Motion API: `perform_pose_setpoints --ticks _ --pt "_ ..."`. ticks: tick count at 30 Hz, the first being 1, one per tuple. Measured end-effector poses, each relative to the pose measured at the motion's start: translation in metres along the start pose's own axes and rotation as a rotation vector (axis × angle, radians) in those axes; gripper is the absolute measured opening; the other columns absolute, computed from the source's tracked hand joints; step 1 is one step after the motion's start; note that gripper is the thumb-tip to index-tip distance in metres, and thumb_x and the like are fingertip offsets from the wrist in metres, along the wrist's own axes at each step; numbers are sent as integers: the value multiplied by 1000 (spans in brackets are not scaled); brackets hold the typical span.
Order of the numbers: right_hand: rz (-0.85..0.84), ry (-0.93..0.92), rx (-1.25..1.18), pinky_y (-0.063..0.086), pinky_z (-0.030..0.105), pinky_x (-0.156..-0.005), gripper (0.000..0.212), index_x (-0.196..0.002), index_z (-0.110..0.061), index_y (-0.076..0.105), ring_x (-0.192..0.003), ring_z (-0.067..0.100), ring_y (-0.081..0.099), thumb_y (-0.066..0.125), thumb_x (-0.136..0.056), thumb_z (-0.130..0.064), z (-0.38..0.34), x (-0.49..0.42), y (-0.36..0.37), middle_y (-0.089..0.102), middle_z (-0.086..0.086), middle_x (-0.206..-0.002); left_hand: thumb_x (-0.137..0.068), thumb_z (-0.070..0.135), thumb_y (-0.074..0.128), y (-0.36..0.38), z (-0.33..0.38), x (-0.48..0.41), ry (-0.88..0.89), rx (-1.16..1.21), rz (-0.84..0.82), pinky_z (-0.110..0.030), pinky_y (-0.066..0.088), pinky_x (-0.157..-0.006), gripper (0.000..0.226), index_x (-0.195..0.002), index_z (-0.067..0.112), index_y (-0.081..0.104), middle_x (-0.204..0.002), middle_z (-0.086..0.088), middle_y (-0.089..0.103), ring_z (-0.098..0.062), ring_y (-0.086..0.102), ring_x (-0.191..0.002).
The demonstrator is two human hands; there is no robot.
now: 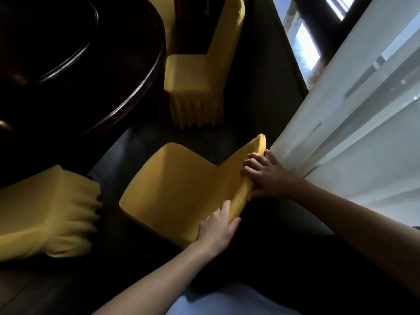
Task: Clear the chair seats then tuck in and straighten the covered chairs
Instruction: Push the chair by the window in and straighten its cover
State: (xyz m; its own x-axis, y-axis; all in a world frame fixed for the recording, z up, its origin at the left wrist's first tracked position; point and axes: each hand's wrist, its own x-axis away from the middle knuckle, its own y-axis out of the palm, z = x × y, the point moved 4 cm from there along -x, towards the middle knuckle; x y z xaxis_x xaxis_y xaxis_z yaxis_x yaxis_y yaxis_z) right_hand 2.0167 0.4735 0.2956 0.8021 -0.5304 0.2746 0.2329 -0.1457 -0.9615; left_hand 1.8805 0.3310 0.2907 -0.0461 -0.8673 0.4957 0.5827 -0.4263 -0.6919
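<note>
The left hand (217, 227) gripped the near end of the chair back's top edge, with the fingers curled over it. Just beyond, the right hand (268, 176) clamped the same edge, its fingers wrapped over the yellow cover. The chair (172, 189) stood in front of both hands with its seat bare. A white curtain (341, 137) hung beside the right hand. Left of the hands stood a second chair (45, 212). Beyond them a third chair (193, 73) stood by the dark round table (127, 92), and its seat was seemingly bare too.
</note>
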Motion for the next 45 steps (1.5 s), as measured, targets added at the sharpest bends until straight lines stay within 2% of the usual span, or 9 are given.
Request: perform_pose_setpoints --ticks 5,11,13,16,22,25,30,38,45 --pt "13 6 12 12 65 -109 96 -127 -23 53 -136 38 37 12 -72 -89 -1 -6 3 53 9 -134 -97 43 39 -8 0 1 73 -93 62 -41 46 -89 51 -141 20 28 -134 -4 52 -27 56 -115" --pt "26 41 -39 0 62 -114 114 -136 -24 43 -144 32 20 1 -58 -95 -17 -35 -5 41 6 -145 -97 44 38 -31 -30 -2 78 -150 73 -40 45 -86 52 -141 21 27 -134 -6 52 -30 55 -114" --pt "19 44 -64 -3 63 -114 113 -138 -26 38 -145 30 14 8 -55 -96 -29 -55 -11 36 4 -146 -97 45 38 -44 -50 -2 51 -109 64 -41 45 -89 52 -142 22 26 -136 -5 50 -29 54 -115" --pt "49 28 -115 -4 67 -112 95 -135 -25 37 -145 29 11 29 -65 -89 -49 -88 -17 35 3 -143 -97 45 37 -65 -84 1 -20 -28 79 -40 43 -93 53 -144 23 25 -141 -5 46 -29 50 -120" --pt "88 7 -143 -12 67 -107 90 -135 -25 39 -145 28 10 39 -67 -84 -88 -157 -38 36 3 -142 -94 52 41 -113 -148 6 -143 -2 193 -36 43 -88 53 -138 23 37 -127 -6 58 -28 56 -112" --pt "75 1 -142 -10 67 -108 87 -136 -24 39 -144 28 12 45 -71 -81 -102 -187 -50 35 4 -142 -91 58 38 -132 -177 2 -167 -19 198 -38 47 -89 58 -139 24 37 -126 -4 58 -26 57 -111" --pt "91 42 -106 -7 65 -111 87 -138 -25 37 -142 29 18 44 -72 -82 -123 -224 -64 36 3 -143 -89 62 36 -165 -216 -4 -159 -90 229 -37 48 -89 64 -141 24 37 -128 -5 57 -26 57 -113" --pt "28 77 1 -2 60 -115 90 -138 -25 38 -142 27 21 41 -70 -84 -98 -234 -68 40 0 -141 -91 57 42 -165 -204 -29 -3 -57 263 -38 47 -92 62 -142 22 38 -130 -6 58 -27 56 -115" --pt "2 81 2 2 58 -116 86 -135 -26 45 -138 25 29 47 -70 -82 -104 -234 -78 44 -2 -137 -91 58 42 -166 -207 -25 9 -26 265 -39 47 -92 63 -142 22 38 -129 -7 59 -28 56 -116"
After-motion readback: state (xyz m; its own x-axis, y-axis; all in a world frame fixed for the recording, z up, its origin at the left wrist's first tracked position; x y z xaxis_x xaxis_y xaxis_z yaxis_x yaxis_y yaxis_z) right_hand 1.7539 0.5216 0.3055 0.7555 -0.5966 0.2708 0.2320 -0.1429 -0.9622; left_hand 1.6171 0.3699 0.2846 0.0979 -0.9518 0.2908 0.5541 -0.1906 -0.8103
